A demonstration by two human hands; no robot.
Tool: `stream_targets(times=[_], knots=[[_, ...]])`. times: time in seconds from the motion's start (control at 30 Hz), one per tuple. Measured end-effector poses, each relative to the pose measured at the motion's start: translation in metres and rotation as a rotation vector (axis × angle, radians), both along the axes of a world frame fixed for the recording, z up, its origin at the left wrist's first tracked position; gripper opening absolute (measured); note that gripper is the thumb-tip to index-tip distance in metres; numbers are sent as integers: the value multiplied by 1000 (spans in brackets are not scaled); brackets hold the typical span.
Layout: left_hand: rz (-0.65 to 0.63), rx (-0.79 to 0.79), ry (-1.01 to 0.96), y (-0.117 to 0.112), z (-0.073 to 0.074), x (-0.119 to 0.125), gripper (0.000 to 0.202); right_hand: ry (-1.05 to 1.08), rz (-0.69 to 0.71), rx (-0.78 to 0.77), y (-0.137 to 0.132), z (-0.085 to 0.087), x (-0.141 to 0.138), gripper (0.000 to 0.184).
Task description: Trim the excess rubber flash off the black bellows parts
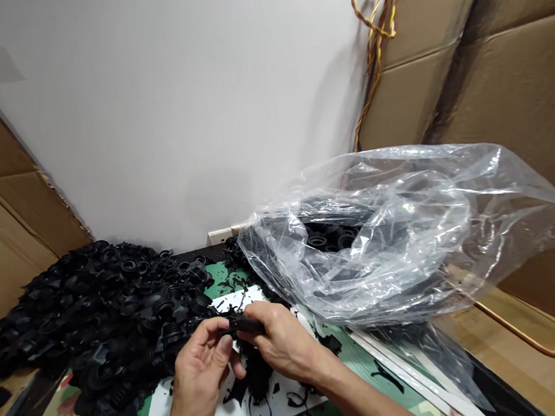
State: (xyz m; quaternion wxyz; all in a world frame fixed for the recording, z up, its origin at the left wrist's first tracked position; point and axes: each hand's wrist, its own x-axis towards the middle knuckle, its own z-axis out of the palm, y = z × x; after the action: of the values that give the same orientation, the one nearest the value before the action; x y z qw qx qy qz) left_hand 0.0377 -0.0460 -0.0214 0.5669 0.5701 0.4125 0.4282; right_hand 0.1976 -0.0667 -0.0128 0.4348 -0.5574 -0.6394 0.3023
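Observation:
My left hand pinches one end of a black rubber piece between thumb and fingers. The fingers of my right hand are wrapped round the other end, at its right. Much of the piece is hidden by my fingers, so its full shape does not show. Beneath both hands lies a white sheet strewn with black rubber scraps and thin cut-off rings. Left of my hands rises a big pile of black ribbed rubber parts, some with flat flashing around them.
A clear plastic bag with black ring-shaped parts stands at the right. Cardboard walls both sides. Twisted yellow and brown wires hang at the back right, near a white wall. A power strip lies behind the pile.

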Motion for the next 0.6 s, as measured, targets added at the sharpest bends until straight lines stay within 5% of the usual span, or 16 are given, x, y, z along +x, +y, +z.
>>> stream_targets(times=[0.2, 0.33, 0.5, 0.6], knots=[[-46, 25, 151, 3, 4, -1, 36, -45, 106, 88, -2, -1, 1, 22], [44, -44, 4, 1, 21, 1, 34, 231, 196, 72, -5, 0, -2, 26], [526, -34, -438, 7, 39, -15, 34, 664, -90, -18, 5, -4, 6, 33], [341, -122, -464, 5, 36, -16, 34, 498, -178, 35, 9, -7, 5, 35]])
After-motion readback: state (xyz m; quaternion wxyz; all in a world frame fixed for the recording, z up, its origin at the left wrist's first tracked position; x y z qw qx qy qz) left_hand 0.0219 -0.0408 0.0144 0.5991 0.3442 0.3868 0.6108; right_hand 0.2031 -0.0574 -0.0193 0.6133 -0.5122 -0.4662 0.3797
